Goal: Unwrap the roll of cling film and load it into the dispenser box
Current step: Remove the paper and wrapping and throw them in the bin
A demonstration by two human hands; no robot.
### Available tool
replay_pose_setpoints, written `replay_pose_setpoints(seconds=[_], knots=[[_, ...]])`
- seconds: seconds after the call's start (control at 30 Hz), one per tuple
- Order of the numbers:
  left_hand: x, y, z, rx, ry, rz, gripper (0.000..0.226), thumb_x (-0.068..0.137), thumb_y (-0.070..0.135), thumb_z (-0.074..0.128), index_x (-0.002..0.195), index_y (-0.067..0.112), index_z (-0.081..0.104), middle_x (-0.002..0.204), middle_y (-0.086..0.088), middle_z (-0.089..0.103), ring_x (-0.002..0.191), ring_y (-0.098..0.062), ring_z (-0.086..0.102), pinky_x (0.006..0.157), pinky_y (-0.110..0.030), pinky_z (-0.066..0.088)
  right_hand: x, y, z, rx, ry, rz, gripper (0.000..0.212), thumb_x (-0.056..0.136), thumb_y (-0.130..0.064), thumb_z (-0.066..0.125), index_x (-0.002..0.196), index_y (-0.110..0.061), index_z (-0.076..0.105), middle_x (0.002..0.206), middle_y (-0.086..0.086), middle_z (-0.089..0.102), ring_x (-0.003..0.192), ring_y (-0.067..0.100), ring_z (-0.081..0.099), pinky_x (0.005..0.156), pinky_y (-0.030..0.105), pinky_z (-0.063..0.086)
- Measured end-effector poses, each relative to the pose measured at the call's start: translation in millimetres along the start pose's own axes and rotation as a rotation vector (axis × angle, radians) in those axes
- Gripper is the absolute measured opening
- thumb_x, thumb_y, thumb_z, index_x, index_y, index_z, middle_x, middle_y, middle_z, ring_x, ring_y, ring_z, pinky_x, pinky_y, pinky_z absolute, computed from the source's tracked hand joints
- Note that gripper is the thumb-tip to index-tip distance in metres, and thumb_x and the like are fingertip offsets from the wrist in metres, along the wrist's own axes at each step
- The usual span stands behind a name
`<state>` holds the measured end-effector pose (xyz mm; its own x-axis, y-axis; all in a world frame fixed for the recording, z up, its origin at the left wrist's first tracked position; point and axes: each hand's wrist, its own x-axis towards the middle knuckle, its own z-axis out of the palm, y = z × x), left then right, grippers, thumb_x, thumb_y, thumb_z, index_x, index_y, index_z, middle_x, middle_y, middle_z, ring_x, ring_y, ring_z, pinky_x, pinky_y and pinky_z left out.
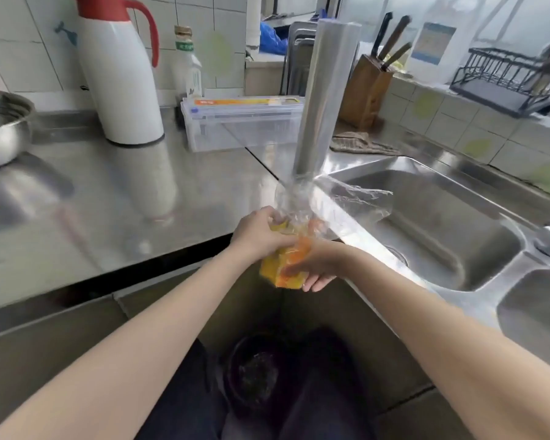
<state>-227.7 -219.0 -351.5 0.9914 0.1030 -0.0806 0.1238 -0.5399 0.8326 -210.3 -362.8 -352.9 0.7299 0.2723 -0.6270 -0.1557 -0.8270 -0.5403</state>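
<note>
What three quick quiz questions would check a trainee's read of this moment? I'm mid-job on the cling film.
1. True or false: the roll of cling film already lies inside the dispenser box.
2. Which hands grip the yellow-orange wrapper? A) left only B) right only C) both
3. What stands on the counter just left of the dispenser box?

Key
1. False. The roll stands up in the air above the counter edge, and the box sits behind it on the counter.
2. C. The left hand and the right hand both grip the wrapper at the roll's lower end.
3. The white thermos jug with a red handle.
</note>
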Motion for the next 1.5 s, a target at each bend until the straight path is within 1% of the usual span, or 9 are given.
replay_pose_setpoints(seconds=[0.1,0.23,0.4,0.5,0.63,0.9,1.2,1.4,1.5], knots=[[0,-24,20,0.060,-0.009,-0.012,0.034,0.067,0.028,0.077,0.098,0.025,0.064,0.110,-0.002,0.066,0.096,-0.018,0.059,0.075,-0.027,0.046,4,28,12,0.148,-0.088,0.077,0.042,0.084,-0.033,0.068,0.115,-0.006,0.060,0.090,0.013,0.067,0.067,0.018,0.065,0.077,0.034,0.060],[1,-58,50,0.132,-0.037,-0.082,0.044,0.069,0.026,0.076,0.112,0.019,0.067,0.117,-0.001,0.066,0.109,-0.021,0.061,0.090,-0.037,0.051,13,51,16,0.177,-0.113,0.194,0.054,0.085,-0.029,0.068,0.129,-0.003,0.050,0.108,0.023,0.067,0.074,0.023,0.071,0.067,0.031,0.062],[9,-108,79,0.268,-0.008,-0.213,0.043,0.074,0.032,0.073,0.115,0.024,0.066,0.115,-0.002,0.069,0.107,-0.026,0.063,0.086,-0.035,0.049,30,56,26,-0.032,-0.122,0.257,0.054,0.089,-0.027,0.064,0.127,0.008,0.049,0.101,0.023,0.070,0.075,0.025,0.071,0.080,0.036,0.060],[12,-136,95,0.295,-0.009,-0.288,0.038,0.077,0.033,0.071,0.114,0.024,0.066,0.109,-0.005,0.070,0.104,-0.029,0.064,0.082,-0.034,0.048,39,51,34,-0.125,-0.154,0.269,0.049,0.090,-0.026,0.063,0.121,0.010,0.052,0.107,0.026,0.068,0.078,0.028,0.073,0.073,0.035,0.061],[18,-171,122,0.253,-0.003,-0.380,0.028,0.079,0.026,0.061,0.106,0.023,0.067,0.091,-0.008,0.074,0.094,-0.031,0.066,0.078,-0.032,0.046,61,49,46,-0.208,-0.157,0.278,0.048,0.093,-0.030,0.056,0.119,0.010,0.054,0.108,0.024,0.068,0.085,0.030,0.073,0.077,0.038,0.061],[35,-240,170,-0.015,0.024,-0.664,0.017,0.082,0.007,0.061,0.097,0.010,0.069,0.101,-0.015,0.070,0.088,-0.035,0.069,0.084,-0.040,0.057,105,64,71,-0.307,-0.185,0.316,0.039,0.099,-0.017,0.040,0.131,0.006,0.042,0.111,0.029,0.061,0.088,0.037,0.070,0.081,0.047,0.058],[41,-288,205,-0.177,-0.147,-0.850,0.005,0.079,0.013,0.064,0.080,0.010,0.060,0.101,-0.017,0.069,0.096,-0.033,0.066,0.085,-0.035,0.055,136,82,85,-0.426,-0.193,0.214,0.040,0.097,-0.012,0.037,0.135,-0.001,0.044,0.134,0.017,0.050,0.110,0.030,0.059,0.084,0.029,0.051],[40,-307,225,-0.142,-0.360,-0.809,0.026,0.084,0.018,0.060,0.106,0.005,0.065,0.111,-0.015,0.067,0.099,-0.029,0.063,0.077,-0.025,0.049,156,94,88,-0.315,-0.209,0.213,0.038,0.095,-0.017,0.043,0.129,-0.004,0.051,0.126,0.018,0.055,0.099,0.036,0.063,0.082,0.043,0.058],[38,-314,239,0.092,-0.542,-0.753,0.045,0.094,0.016,0.043,0.139,0.009,0.044,0.141,-0.017,0.047,0.132,-0.035,0.040,0.110,-0.040,0.035,165,95,91,-0.306,-0.229,0.220,0.036,0.095,-0.016,0.044,0.127,-0.004,0.053,0.126,0.019,0.055,0.099,0.037,0.063,0.081,0.043,0.059]])
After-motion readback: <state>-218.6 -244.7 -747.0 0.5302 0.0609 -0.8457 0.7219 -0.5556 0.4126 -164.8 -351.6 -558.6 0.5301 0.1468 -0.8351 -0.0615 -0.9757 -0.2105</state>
